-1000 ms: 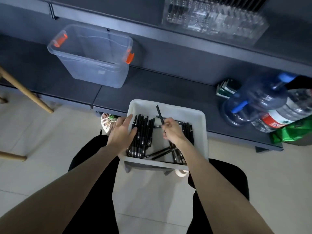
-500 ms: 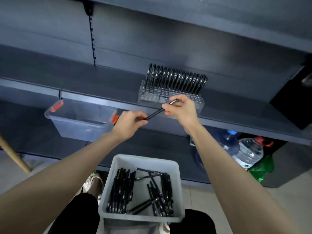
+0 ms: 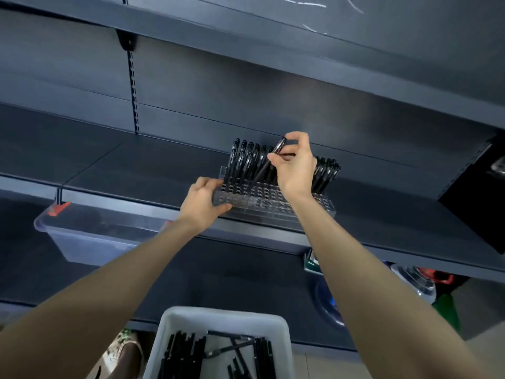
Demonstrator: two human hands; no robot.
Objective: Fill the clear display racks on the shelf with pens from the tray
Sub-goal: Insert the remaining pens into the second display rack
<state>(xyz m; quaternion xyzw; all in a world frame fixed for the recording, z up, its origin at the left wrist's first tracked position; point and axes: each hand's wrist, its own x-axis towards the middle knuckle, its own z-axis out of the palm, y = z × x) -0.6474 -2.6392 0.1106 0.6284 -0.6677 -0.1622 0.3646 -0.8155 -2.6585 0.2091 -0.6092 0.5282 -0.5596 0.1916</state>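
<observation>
A clear display rack (image 3: 273, 205) stands on the dark shelf (image 3: 136, 165), its back rows filled with upright black pens (image 3: 243, 162). My right hand (image 3: 295, 166) pinches one black pen (image 3: 266, 165), tilted, its lower tip at a hole in the rack's front rows. My left hand (image 3: 203, 202) grips the rack's left end. Below, the white tray (image 3: 224, 315) holds several loose black pens (image 3: 183, 356).
A clear storage bin (image 3: 90, 236) with orange latches sits on the lower shelf at left. Water bottles (image 3: 418, 283) and a green bag (image 3: 448, 310) lie at lower right. A black box (image 3: 475, 209) stands on the shelf's right end. Another shelf hangs overhead.
My right hand carried the pen up from the tray to the rack and now holds it alone. My left hand let go of the pen and took hold of the rack's left end.
</observation>
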